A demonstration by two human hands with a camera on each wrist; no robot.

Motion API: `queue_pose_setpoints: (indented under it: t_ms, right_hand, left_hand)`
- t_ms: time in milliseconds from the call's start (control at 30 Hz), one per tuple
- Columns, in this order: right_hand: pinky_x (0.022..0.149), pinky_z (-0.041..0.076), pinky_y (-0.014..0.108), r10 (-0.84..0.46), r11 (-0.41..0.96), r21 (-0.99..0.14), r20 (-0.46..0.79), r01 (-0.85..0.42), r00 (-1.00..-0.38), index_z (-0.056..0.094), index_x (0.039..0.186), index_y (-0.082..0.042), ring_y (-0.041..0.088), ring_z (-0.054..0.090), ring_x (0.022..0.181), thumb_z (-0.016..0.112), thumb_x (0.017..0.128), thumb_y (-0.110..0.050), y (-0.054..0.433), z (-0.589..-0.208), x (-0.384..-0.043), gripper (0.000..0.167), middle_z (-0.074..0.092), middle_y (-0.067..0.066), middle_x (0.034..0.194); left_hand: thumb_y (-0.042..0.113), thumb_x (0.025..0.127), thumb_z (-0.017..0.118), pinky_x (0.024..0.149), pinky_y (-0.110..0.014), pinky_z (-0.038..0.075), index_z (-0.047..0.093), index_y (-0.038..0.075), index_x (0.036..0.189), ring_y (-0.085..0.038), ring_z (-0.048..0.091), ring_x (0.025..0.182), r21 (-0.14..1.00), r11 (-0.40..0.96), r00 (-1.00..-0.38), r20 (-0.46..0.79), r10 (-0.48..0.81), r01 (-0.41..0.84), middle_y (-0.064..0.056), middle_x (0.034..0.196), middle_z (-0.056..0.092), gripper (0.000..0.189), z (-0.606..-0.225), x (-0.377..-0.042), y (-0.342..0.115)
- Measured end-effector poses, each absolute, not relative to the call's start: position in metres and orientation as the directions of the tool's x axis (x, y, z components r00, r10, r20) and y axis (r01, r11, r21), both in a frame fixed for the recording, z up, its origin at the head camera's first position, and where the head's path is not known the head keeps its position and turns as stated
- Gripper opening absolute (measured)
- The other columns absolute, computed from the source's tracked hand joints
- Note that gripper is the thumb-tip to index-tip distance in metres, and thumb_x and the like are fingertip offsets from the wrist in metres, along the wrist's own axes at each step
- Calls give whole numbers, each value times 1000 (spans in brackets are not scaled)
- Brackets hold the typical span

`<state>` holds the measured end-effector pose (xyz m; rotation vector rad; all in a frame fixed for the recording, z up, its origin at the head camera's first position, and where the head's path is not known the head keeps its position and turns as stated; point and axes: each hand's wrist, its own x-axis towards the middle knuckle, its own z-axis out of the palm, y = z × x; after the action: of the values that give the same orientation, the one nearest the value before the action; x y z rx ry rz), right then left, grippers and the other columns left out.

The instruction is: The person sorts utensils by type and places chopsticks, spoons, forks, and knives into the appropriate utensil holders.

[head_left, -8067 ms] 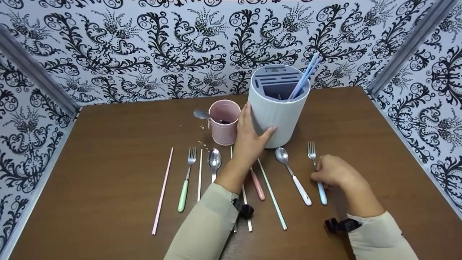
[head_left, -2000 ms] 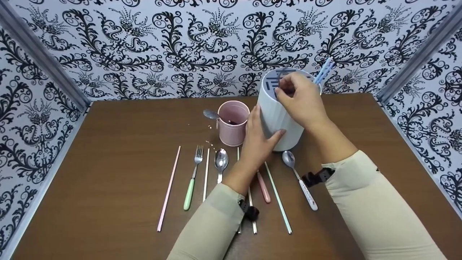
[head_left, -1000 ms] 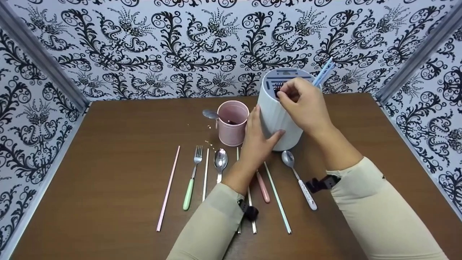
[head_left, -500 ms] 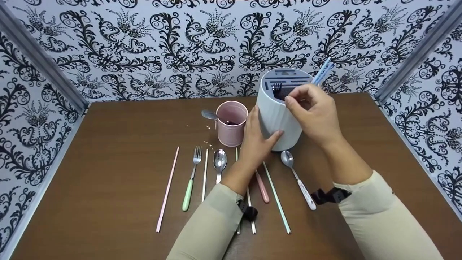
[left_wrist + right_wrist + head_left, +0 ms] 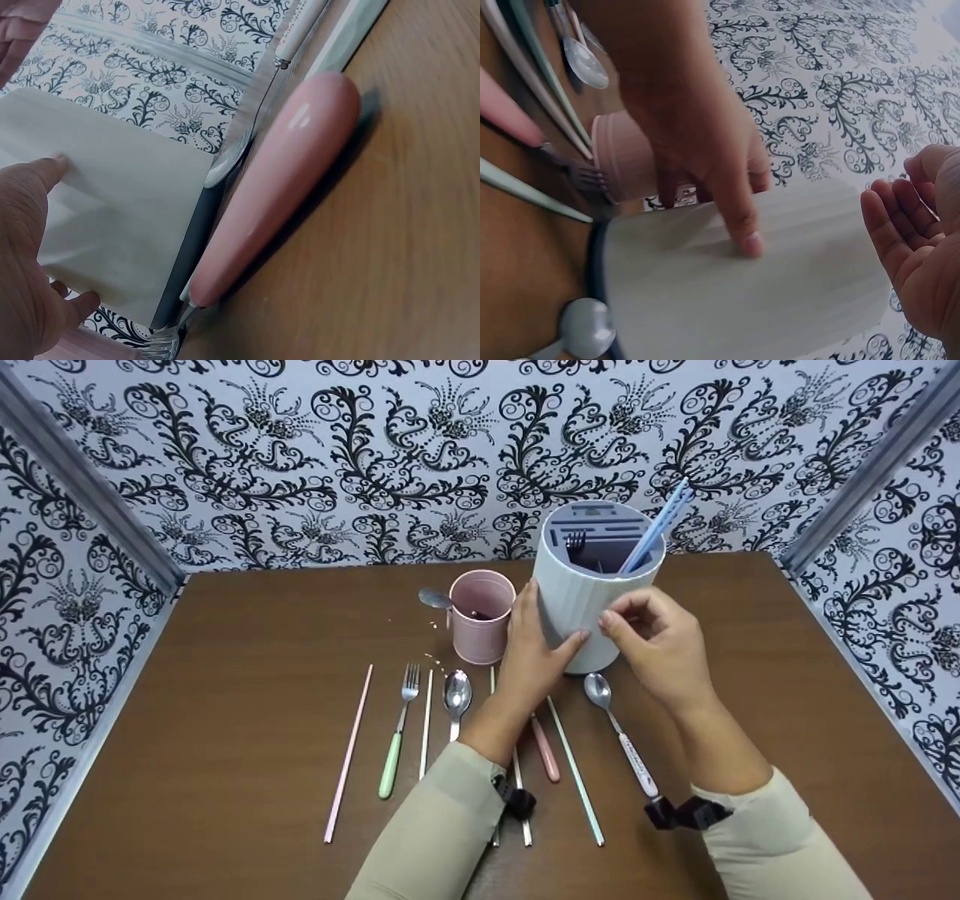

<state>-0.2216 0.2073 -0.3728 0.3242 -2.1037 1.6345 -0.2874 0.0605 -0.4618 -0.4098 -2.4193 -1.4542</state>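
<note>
My left hand [image 5: 534,652] holds the pale utensil holder [image 5: 581,607] by its left side, thumb across the front and fingers behind. My right hand [image 5: 664,645] hovers in front of the holder with loosely curled fingers and nothing between them. A fork [image 5: 576,542] stands tines up in the holder's large opening, its handle hidden inside. Blue chopsticks [image 5: 660,526] lean out at the right of that opening. A spoon [image 5: 598,690] with a white patterned handle lies below the right hand. In the left wrist view, a pink-handled fork [image 5: 277,195] lies by the holder's base.
A pink cup [image 5: 480,637] with a spoon [image 5: 435,598] sticking out stands left of the holder. Across the table [image 5: 225,720] lie a green-handled fork [image 5: 390,761], a large spoon [image 5: 457,697], a pink chopstick [image 5: 349,754] and a teal chopstick [image 5: 576,772]. Patterned walls surround the table.
The blue-handled fork went from the table at the right into the holder. My right hand has let go of it and drawn back down toward me; the left hand keeps its place.
</note>
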Motion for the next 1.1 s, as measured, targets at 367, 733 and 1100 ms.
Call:
queue_pose_setpoints:
  t_ms: [367,733,1100]
  right_hand:
    - [75,59,20,107,281,-889,404,-362,-908,67,96,9,11,69,80,72,92,6,218,-401,-202,7,69,-2,83]
    - [77,57,16,43,387,-875,331,-290,-943,70,100,5,8,68,86,72,93,3,229,-410,-196,8,69,8,93]
    - [76,52,17,-55,567,-801,197,-194,-979,71,113,-3,9,62,86,73,97,-15,241,-412,-193,20,70,8,102]
  left_hand:
    - [35,88,84,128,-45,31,24,3,163,-34,35,153,805,431,-909,405,101,407,-20,165,35,102,-467,-288,60]
    - [36,89,82,128,-43,30,24,3,163,-34,33,154,802,447,-913,398,94,395,-20,165,34,100,-462,-286,59]
    - [32,95,75,128,-45,30,22,3,163,-35,32,155,791,479,-918,383,98,381,-20,166,31,91,-459,-280,63]
